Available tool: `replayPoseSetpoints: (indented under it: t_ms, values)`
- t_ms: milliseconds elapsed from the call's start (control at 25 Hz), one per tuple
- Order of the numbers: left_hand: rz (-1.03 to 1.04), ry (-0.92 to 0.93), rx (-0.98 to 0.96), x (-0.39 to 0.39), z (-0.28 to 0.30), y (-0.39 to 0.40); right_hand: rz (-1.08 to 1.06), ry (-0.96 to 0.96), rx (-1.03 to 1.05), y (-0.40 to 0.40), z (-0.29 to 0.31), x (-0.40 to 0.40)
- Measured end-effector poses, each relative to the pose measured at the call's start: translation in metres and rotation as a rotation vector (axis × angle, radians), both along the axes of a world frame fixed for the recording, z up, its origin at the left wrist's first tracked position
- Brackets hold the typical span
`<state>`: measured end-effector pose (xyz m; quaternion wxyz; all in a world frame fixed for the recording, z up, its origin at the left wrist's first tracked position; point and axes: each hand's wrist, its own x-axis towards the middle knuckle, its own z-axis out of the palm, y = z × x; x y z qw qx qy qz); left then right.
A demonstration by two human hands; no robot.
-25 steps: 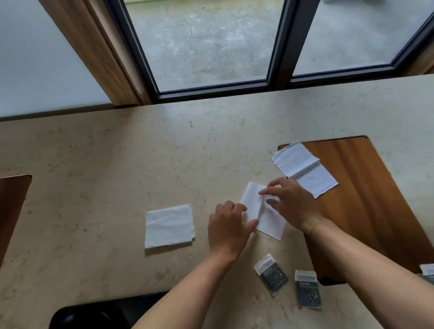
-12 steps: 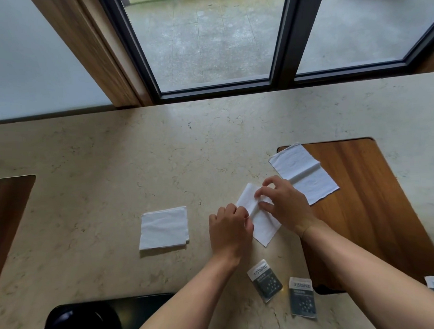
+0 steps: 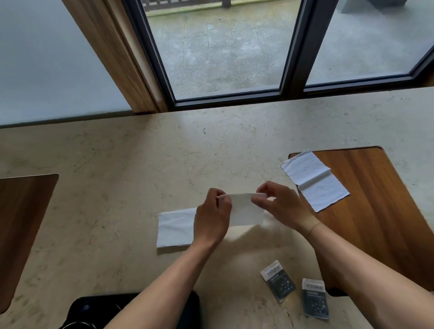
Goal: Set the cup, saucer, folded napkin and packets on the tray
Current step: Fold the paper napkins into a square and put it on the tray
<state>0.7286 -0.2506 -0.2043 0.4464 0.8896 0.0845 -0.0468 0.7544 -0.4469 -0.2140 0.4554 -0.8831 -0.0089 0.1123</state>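
White paper napkin (image 3: 244, 211) was lifted above the worktop (image 3: 137, 167), fingers of left hand (image 3: 211, 218) and right hand (image 3: 279, 206) pinching its top corners. Packets (image 3: 279, 280) lay untrayed; folding unfinished.

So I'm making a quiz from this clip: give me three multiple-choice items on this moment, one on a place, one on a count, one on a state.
1. Where does the unfolded napkin lie?
A. on the wooden inlay's corner
B. in the black tray
C. on the windowsill

2. How many packets lie whole in view?
A. two
B. five
C. none

3. The held napkin is:
A. pinched by both hands
B. flat on the counter
C. under a packet

1 A: it overlaps the wood.
2 A: a pair near the right forearm.
3 A: left hand and right hand lift it.
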Motion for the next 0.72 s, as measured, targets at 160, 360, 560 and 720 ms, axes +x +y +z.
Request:
replayPoseSetpoints:
  t_ms: [160,360,560,720]
  values:
    - [0.086,0.020,-0.075,0.001,0.003,0.045,-0.083,0.124,0.199,0.041,0.014,-0.005]
    - [0.153,0.111,-0.125,-0.002,0.004,0.102,-0.159,0.178,0.290,0.094,0.013,-0.016]
    - [0.162,0.217,-0.125,-0.012,-0.005,0.146,-0.214,0.148,0.209,0.134,-0.002,-0.020]
    - [0.144,0.276,-0.032,-0.018,-0.017,0.162,-0.155,0.122,0.032,0.155,-0.016,-0.022]
